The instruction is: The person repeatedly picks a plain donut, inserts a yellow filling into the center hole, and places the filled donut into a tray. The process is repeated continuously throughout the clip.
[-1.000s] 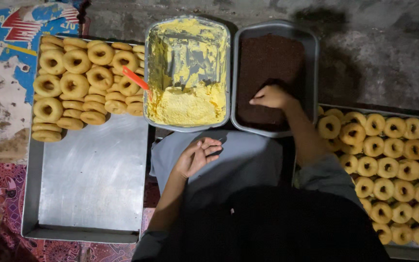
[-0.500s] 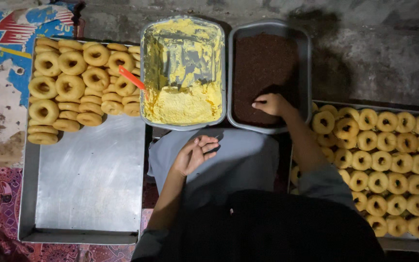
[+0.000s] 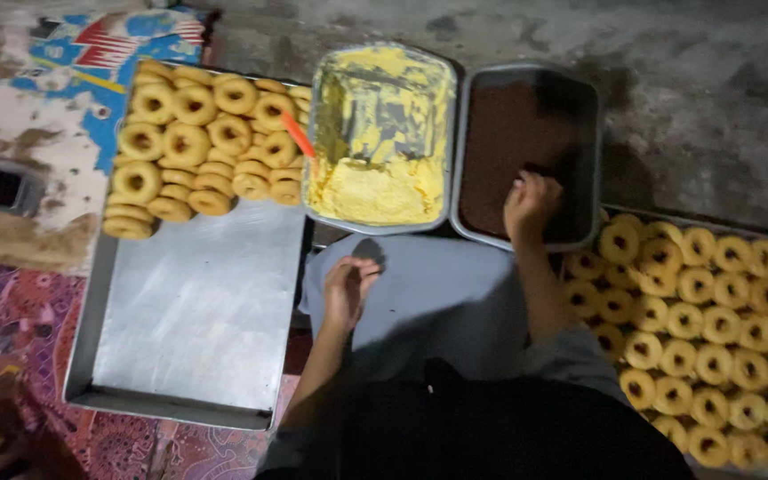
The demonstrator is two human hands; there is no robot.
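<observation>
Head view shows the right hand with fingers curled down into the dark brown sprinkles, whether they pinch anything I cannot tell. Since a second ago it has barely shifted inside the grey tub, so the dipping looks ongoing. Left hand rests half-open, palm up, holding nothing, over the grey cloth on the lap. Beyond lie the tub of yellow cream, the tray of stacked rings, and plain rings at right
</observation>
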